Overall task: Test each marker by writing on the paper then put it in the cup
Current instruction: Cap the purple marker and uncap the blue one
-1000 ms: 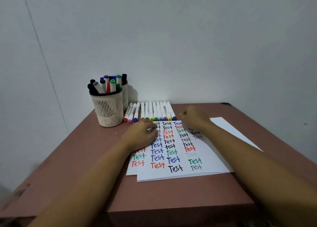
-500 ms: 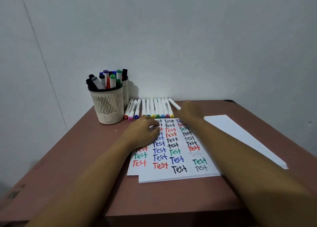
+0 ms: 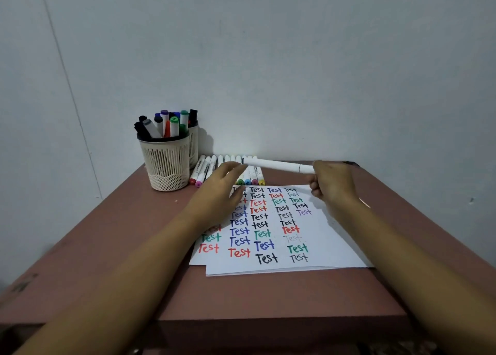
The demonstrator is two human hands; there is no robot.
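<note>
My right hand [image 3: 332, 184] grips a white marker [image 3: 276, 164] by one end and holds it level above the top of the paper, its free end pointing left. My left hand [image 3: 217, 193] hovers over the paper's upper left with its fingers stretched toward that free end. The paper [image 3: 324, 244] lies mid-table, covered with the word "Test" in several colours. A row of several white markers [image 3: 209, 166] lies along the wall behind it. A cream mesh cup [image 3: 166, 164] at the back left holds several markers.
A second cup [image 3: 193, 145] stands behind the first, against the wall. The paper is a small stack with edges offset at the front. The brown table [image 3: 112, 252] ends in a front edge near me, and grey walls close in the back and left.
My right hand has picked a marker from the right end of the row and lifted it over the paper. My left hand has risen off the paper toward the marker's free end.
</note>
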